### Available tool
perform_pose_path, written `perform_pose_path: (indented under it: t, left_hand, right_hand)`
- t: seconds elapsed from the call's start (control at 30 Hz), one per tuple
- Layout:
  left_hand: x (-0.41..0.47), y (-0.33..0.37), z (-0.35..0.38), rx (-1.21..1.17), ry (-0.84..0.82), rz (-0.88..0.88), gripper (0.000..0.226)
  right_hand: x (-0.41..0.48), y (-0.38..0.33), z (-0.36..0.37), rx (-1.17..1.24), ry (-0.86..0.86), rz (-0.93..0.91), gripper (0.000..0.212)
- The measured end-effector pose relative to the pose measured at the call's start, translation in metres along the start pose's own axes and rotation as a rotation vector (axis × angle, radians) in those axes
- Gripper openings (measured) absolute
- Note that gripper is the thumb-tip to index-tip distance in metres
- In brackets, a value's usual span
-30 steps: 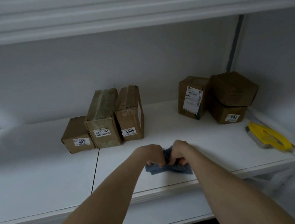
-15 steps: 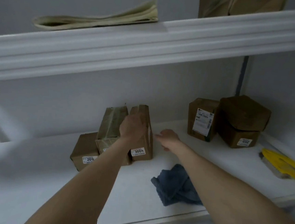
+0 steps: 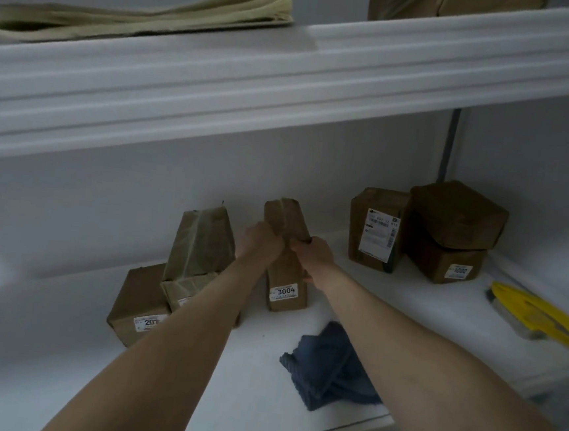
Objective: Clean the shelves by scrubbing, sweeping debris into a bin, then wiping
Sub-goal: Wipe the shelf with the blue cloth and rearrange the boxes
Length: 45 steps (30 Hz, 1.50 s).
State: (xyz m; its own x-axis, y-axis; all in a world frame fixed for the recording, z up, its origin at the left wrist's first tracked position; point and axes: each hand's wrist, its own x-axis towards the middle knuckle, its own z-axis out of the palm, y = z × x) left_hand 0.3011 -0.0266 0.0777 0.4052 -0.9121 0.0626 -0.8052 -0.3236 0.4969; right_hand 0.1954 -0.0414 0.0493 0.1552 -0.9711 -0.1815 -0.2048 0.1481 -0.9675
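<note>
White shelf (image 3: 405, 315): both hands' grips, left (image 3: 263, 240) and right (image 3: 314, 256), closed around parcel 3004 (image 3: 285, 284).

Shelf (image 3: 404, 329) showing white. Cloth (image 3: 328, 367) showing dark blue, ribbed weave. Brush (image 3: 539, 318) showing yellow handle over pale bristles. Parcels (image 3: 287, 284) showing brown wrap, carrying white labels with black digits. Folded paper (image 3: 138, 20) on upper shelf showing olive-tan.

A stockroom or parcel store: white shelves (image 3: 288, 78) fill the frame, holding brown wrapped parcels (image 3: 376, 228) with numbered stickers and a barcode label (image 3: 377, 235) at centre and right, and flattened paper bags (image 3: 138, 20) at upper left.
</note>
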Motion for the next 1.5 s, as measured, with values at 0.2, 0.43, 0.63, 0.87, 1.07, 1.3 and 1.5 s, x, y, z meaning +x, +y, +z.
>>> perform_pose_path:
  t: [0.2, 0.43, 0.63, 0.87, 1.07, 1.3, 1.5]
  left_hand:
    - [-0.016, 0.06, 0.038, -0.24, -0.175, 0.138, 0.025]
    - [-0.038, 0.097, 0.065, -0.303, -0.249, 0.268, 0.022]
    - [-0.054, 0.104, 0.072, -0.312, -0.3, 0.276, 0.026]
    - [-0.08, 0.073, 0.065, -0.088, -0.261, 0.288, 0.028]
    - [-0.11, 0.018, 0.087, 0.295, -0.396, 0.176, 0.027]
    - [-0.142, -0.009, 0.112, 0.472, -0.501, 0.079, 0.033]
    - [-0.13, -0.03, 0.112, 0.495, -0.368, 0.03, 0.031]
  right_hand:
    - [0.005, 0.009, -0.08, -0.037, 0.173, 0.013, 0.032]
    - [-0.002, 0.029, -0.138, 0.015, 0.286, 0.05, 0.032]
    - [-0.005, 0.039, -0.15, -0.027, 0.363, 0.039, 0.04]
    - [-0.033, 0.068, -0.148, -0.179, 0.514, 0.225, 0.035]
    - [-0.068, 0.101, -0.115, -0.527, -0.133, 0.096, 0.015]
    - [-0.085, 0.121, -0.063, -1.061, -0.395, -0.104, 0.033]
    - [-0.058, 0.133, -0.021, -0.998, -0.346, -0.148, 0.039]
